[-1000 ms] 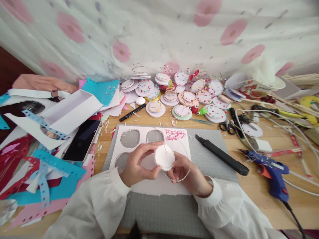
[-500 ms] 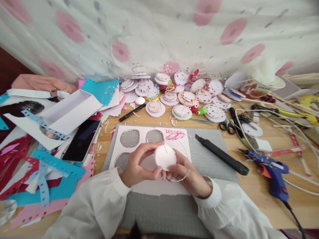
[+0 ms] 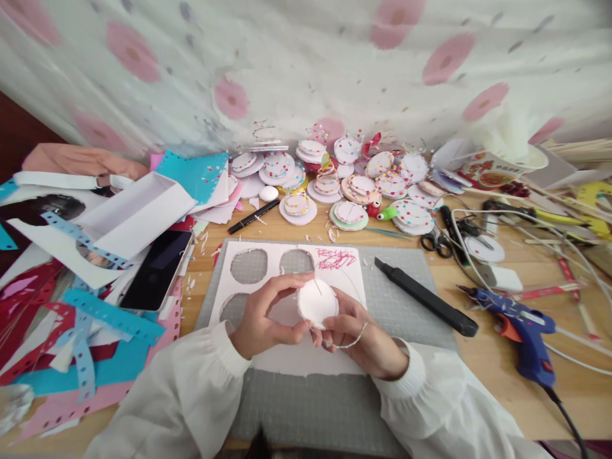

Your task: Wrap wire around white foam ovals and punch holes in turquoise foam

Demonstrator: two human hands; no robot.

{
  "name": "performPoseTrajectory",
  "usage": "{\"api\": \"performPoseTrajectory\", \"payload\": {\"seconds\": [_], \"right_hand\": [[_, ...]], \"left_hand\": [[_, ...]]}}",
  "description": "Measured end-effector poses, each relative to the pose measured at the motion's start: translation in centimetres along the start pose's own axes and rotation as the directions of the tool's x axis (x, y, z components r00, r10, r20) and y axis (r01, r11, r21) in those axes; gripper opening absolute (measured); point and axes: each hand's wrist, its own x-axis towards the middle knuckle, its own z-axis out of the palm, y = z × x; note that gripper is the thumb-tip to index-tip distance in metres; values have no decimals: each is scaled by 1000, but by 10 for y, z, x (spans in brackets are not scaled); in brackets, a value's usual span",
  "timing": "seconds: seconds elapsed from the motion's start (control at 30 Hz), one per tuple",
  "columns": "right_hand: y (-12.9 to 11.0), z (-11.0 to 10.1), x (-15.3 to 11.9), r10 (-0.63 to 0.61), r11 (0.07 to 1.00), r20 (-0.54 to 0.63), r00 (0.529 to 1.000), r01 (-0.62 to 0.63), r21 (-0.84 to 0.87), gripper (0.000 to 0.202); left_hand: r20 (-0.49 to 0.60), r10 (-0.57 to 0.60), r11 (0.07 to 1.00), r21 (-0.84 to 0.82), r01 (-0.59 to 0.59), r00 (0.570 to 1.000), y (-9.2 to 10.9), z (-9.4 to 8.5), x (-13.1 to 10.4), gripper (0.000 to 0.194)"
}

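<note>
A round white disc [image 3: 317,302] is held up between both hands, over a grey cutting mat. My left hand [image 3: 272,312] grips its left and lower edge with thumb and fingers. On the other side, my right hand [image 3: 358,331] pinches the lower right edge. A thin whitish twisted cord [image 3: 351,344] loops out below the right fingers. Some thin line shows on the disc's upper face; what it is I cannot make out. Beneath the hands lies a white sheet [image 3: 329,360] with round holes cut in it and red scribbles.
A black utility knife [image 3: 425,297] lies right of the sheet on the cutting mat [image 3: 310,414]. Farther right is a blue glue gun [image 3: 519,335]. Decorated discs [image 3: 296,207] line the back. To the left are a phone [image 3: 157,269], a white box [image 3: 138,210] and paper scraps.
The cord loop under my right hand has shifted slightly to the right. Both hands and the disc stay almost in place.
</note>
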Motion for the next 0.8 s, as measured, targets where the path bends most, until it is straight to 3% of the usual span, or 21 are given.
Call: {"api": "performPoseTrajectory", "payload": {"seconds": [0.27, 0.8], "right_hand": [[-5, 0, -2, 36, 993, -40, 999, -31, 112, 38], [-3, -5, 3, 71, 996, -87, 994, -66, 55, 30]], "left_hand": [[41, 151, 971, 182, -156, 988, 3, -3, 9, 44], [122, 115, 964, 226, -140, 986, 2, -8, 7, 26]]}}
